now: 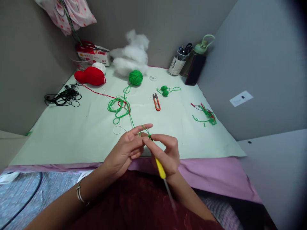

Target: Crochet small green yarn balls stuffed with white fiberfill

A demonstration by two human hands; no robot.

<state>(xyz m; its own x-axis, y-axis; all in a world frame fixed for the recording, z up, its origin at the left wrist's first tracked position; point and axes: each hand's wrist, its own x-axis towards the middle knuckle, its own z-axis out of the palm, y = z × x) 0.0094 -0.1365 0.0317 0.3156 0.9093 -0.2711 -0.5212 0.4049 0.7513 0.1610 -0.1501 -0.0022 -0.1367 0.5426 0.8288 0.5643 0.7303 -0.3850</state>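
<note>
My right hand (166,153) is closed around a crochet hook (160,168) with a yellow handle, its clear rear end slanting down toward my lap. At the hook's tip is a small bit of green yarn work (150,136), pinched between the fingertips of both hands. My left hand (128,147) holds this piece, its index finger stretched out with a strand of green yarn (132,121) over it. That strand runs back to loose green loops (117,110) and a green yarn ball (136,78). The stitches are too small to make out.
Orange thread snips (156,102) lie mid-table, near two small green pieces (165,91). Red yarn (90,76), black yarn (66,96) and white stuffing (131,56) are behind and left. Yarn scraps (208,115), a pen cup (177,64), a phone (195,70) and a bottle (201,48) stand right.
</note>
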